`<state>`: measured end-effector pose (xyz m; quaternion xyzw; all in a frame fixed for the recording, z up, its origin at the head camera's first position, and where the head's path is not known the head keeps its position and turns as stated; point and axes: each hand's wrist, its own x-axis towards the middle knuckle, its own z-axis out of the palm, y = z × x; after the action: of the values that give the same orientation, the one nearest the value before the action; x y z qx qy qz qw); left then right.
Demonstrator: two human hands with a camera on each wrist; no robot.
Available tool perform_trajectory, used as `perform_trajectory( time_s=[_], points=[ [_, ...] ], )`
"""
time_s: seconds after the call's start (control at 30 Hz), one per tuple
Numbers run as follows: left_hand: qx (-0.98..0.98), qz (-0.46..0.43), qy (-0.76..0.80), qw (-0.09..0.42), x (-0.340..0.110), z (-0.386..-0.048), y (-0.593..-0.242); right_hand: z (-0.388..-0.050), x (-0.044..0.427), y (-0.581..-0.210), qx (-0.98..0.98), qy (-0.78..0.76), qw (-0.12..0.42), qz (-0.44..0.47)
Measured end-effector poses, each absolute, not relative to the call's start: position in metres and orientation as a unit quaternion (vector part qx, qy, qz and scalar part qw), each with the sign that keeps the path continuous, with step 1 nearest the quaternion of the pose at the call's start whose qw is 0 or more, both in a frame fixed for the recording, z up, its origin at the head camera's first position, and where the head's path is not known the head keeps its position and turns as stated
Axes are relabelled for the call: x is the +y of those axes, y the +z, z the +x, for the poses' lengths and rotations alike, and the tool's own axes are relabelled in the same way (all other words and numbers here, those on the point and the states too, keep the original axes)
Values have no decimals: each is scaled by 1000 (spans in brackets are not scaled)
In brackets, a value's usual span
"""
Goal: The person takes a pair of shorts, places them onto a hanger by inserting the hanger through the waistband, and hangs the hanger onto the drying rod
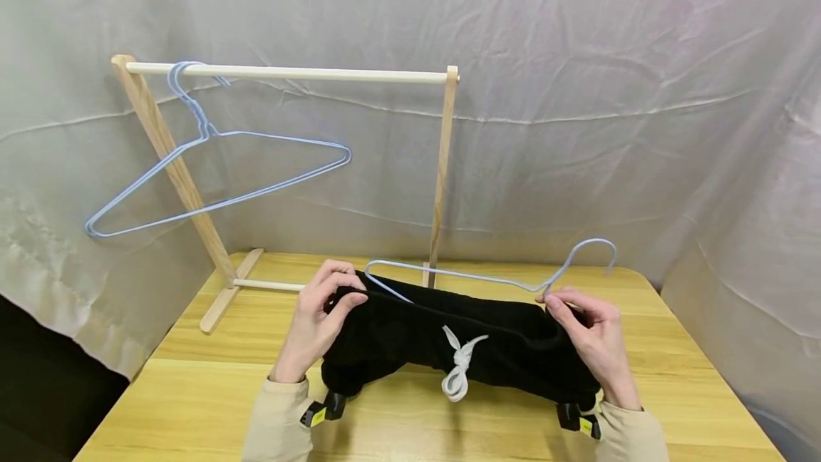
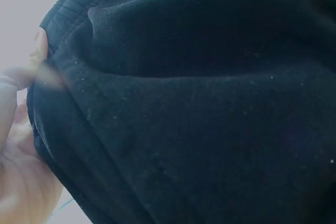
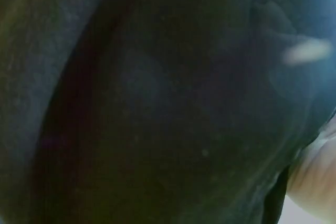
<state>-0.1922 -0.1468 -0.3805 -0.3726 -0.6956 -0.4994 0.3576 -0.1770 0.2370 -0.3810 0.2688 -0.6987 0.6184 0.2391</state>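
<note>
Black drawstring pants (image 1: 410, 341) are held up above the table, waistband on top, with a white drawstring (image 1: 458, 366) tied in a bow at the front. At the waistband's left end, my left hand (image 1: 317, 316) pinches the fabric between thumb and fingers. A light blue wire hanger (image 1: 474, 276) stands partly inside the waist opening; its lower part is hidden by the cloth. My right hand (image 1: 593, 337) pinches the hanger's neck below the hook, right beside the waistband's right end. Dark cloth (image 2: 199, 129) fills most of the left wrist view, and dark cloth (image 3: 157, 119) the right one.
A wooden rack (image 1: 288, 73) stands at the back left of the wooden table (image 1: 192, 405). More light blue hangers (image 1: 218, 205) hang from its bar. Grey curtain (image 1: 609, 91) surrounds the table at the back and sides.
</note>
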Motion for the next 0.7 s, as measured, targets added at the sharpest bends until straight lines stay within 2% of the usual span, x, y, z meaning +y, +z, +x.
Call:
perform_trajectory(
  time_s=[0.4,0.7],
  points=[
    [-684,-411,-496,341,-147,-191,-379,-185,241,-389,-685,589,234,359],
    [-753,-382,-471,254,-156,-189,-382,-183,240,-388,-743,536,195,350]
  ],
)
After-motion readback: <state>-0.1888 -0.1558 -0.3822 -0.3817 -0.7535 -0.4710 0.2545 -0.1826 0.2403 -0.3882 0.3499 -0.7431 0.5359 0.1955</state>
